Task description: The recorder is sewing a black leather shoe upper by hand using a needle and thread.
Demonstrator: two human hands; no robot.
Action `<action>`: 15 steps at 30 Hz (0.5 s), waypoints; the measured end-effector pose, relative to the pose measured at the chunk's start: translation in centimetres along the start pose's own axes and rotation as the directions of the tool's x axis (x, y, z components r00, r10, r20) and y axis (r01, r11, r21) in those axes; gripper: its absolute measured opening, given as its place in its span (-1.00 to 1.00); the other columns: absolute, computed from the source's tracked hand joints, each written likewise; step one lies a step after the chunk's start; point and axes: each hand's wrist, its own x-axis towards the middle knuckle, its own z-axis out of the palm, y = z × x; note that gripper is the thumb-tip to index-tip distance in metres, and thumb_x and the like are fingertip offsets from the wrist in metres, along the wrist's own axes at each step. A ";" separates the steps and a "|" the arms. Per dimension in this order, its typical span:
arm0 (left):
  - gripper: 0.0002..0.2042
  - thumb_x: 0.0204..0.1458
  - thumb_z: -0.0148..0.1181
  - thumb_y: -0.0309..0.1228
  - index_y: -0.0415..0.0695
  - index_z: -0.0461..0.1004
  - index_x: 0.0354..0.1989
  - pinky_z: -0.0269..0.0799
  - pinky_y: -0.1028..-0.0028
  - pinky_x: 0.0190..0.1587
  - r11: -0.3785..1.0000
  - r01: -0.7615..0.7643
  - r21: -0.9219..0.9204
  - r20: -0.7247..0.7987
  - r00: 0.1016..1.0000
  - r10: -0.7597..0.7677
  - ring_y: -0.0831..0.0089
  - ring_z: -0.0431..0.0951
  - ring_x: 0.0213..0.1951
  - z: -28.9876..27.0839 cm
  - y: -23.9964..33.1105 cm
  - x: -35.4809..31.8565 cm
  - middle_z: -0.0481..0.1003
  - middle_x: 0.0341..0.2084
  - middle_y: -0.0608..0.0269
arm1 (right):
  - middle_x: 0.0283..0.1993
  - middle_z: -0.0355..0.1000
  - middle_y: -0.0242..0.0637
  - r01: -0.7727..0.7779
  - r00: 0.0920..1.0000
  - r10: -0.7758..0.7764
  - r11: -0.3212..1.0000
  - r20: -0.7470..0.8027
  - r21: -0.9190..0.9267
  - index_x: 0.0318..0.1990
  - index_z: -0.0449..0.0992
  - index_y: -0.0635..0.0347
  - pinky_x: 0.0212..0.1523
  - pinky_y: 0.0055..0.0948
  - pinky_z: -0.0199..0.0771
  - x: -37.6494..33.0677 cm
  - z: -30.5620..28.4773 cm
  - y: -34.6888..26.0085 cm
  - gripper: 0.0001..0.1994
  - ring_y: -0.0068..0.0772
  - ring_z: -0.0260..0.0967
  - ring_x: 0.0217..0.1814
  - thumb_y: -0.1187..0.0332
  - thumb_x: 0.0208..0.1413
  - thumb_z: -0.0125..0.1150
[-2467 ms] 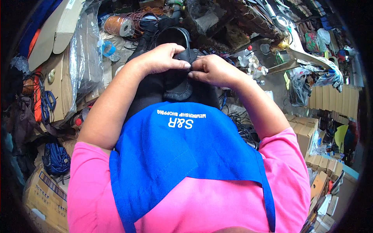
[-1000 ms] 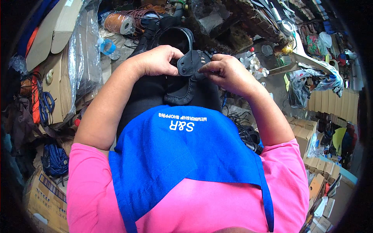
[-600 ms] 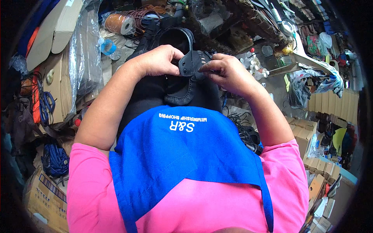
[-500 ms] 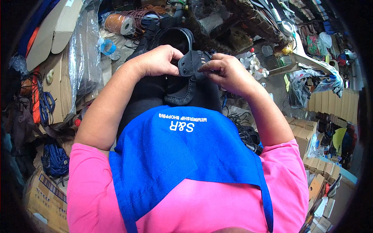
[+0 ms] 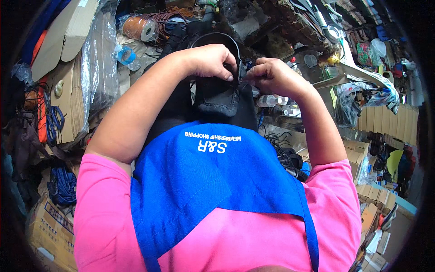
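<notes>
One bare left hand [image 5: 213, 61], one bare right hand [image 5: 277, 78]; at them, one black, stitched, open shoe [image 5: 216, 100]. Left of the left hand: one orange-brown plastic-wrapped spool [image 5: 138, 29], one clear blue-labelled plastic bottle [image 5: 127, 56].

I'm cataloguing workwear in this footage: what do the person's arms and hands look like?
Both forearms are bare below short, plain pink sleeves. The left-hand grip and right-hand grip are gloveless, with no ring, watch or bracelet visible.
</notes>
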 end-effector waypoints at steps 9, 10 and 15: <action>-0.72 -0.12 0.26 -0.39 -0.27 0.53 -0.22 0.40 0.47 -0.21 0.998 -0.009 -0.067 0.073 0.997 0.013 0.55 0.48 -0.38 0.2 -0.9 1.0 0.56 -0.43 0.25 | -0.38 0.27 -0.44 -0.066 0.998 0.059 0.949 0.033 0.310 -0.23 0.58 0.20 -0.41 -0.54 0.36 -0.5 0.7 1.9 -0.87 -0.60 0.32 -0.36 0.47 0.05 0.23; -0.71 -0.13 0.26 -0.38 -0.27 0.53 -0.22 0.39 0.48 -0.21 0.998 0.018 -0.056 0.087 0.996 -0.014 0.55 0.48 -0.37 0.1 -0.6 0.9 0.56 -0.43 0.25 | -0.37 0.26 -0.45 -0.087 0.996 0.070 0.931 0.060 0.353 -0.25 0.58 0.20 -0.41 -0.56 0.35 -0.3 0.6 2.2 -0.89 -0.61 0.31 -0.36 0.47 0.05 0.23; -0.70 -0.15 0.28 -0.37 -0.26 0.54 -0.23 0.39 0.48 -0.20 0.999 0.036 -0.018 0.102 0.994 -0.034 0.55 0.48 -0.37 -0.1 0.1 1.4 0.56 -0.43 0.26 | -0.33 0.38 -0.37 -0.108 0.991 0.069 0.908 0.111 0.405 -0.24 0.59 0.16 -0.10 -0.50 0.33 0.6 0.2 3.5 -0.85 -0.48 0.34 -0.18 0.45 -0.01 0.26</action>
